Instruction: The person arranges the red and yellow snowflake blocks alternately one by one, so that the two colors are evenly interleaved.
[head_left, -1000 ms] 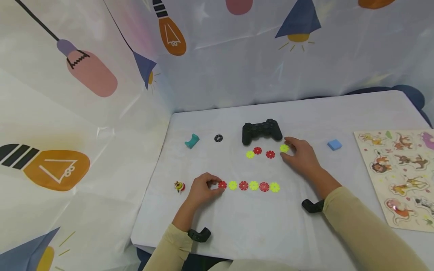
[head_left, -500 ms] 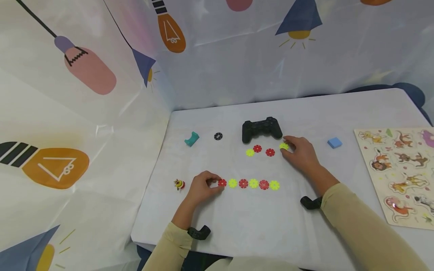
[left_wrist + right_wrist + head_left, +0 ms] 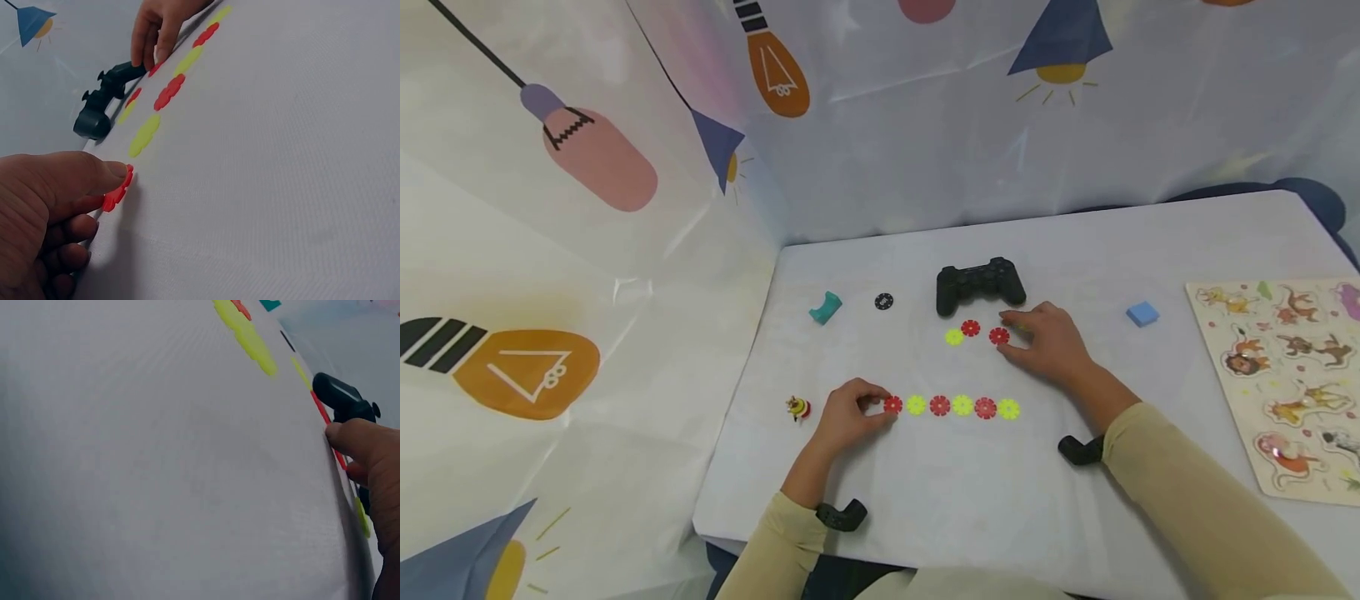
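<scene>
Tabletop [image 3: 940,500]: clothed in white, lightly creased, its near-left corner rounded.
Animal puzzle board [image 3: 1273,333]: flat, toward the right edge.
Left hand [image 3: 847,414]: thumb and forefinger pinch a red scalloped disc [image 3: 892,404], left end of a red-and-yellow row [image 3: 962,406] across the table's middle.
Right hand [image 3: 1045,340]: thumb and forefinger bracket a second red disc [image 3: 999,335] farther back; whether they press it, cannot tell.
Gamepad [image 3: 980,286]: just beyond, toward the far edge.
Backdrop [image 3: 887,167]: pale, wrinkled, lamp-printed, rising past the left and far edges.
</scene>
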`<state>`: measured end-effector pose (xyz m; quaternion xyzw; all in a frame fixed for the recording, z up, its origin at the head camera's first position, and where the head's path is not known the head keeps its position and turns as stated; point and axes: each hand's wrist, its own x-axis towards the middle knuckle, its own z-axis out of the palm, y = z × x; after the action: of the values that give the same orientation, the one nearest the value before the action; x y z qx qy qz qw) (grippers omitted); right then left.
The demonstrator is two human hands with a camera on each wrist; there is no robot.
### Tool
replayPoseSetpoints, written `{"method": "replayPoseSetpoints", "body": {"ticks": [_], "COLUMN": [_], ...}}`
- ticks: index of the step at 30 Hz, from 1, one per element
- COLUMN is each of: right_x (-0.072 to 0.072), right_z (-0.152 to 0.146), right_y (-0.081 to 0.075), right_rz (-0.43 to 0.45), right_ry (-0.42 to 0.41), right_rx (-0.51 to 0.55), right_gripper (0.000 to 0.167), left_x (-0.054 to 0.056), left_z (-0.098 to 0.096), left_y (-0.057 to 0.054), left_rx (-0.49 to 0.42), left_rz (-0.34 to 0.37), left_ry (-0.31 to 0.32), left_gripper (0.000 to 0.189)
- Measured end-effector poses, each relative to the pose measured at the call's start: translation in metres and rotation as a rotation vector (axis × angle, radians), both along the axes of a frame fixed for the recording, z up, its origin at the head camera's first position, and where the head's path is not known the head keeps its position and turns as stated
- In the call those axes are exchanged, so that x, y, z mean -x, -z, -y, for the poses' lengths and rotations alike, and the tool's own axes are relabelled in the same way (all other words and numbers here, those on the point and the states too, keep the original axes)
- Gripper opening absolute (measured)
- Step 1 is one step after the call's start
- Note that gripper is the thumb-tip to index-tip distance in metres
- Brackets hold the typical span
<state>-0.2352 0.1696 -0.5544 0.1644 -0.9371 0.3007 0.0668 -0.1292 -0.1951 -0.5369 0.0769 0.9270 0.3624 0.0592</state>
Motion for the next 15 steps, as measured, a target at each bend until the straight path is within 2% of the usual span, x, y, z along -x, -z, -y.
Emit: {"method": "replayPoseSetpoints", "body": {"ticks": [2,5,9,11,13,15], "right_x": [0.001,0.002,-0.003,-0.013,-0.030,-0.050], "right_z": [0.004,0.008,0.008,0.003,-0.005,-0.014], "right_y": [-0.001,0.000,-0.002,-0.005,-0.009,-0.011], "right_rz": [-0.018,-0.023,0.024,0.064,0.098,0.094], "right_ry": [-0.023,-0.034,-0.020,-0.013,-0.024,-0.053], "right_rx": [-0.041,-0.046,-0.022,0.001,0.023,0.032], "right_gripper": [0.054,0.051,0.057,0.059,0.061,0.061], "left_x": [-0.001,-0.001,0.000,0.000,0.000,0.000], "left_z": [0.000,0.001,0.002,0.002,0.002,0.003], "left_y": [0.000,0.000,0.001,0.002,0.002,0.002], "left_rx": [-0.003,-0.006,-0.007,-0.003,0.002,0.002], "left_rz": [0.002,0.005,-0.002,-0.001,0.000,0.004], "left_ry": [0.002,0.000,-0.003,-0.001,0.001,0.001], "left_gripper": [0.025,0.025,0.025,0.025,0.025,0.026]}}
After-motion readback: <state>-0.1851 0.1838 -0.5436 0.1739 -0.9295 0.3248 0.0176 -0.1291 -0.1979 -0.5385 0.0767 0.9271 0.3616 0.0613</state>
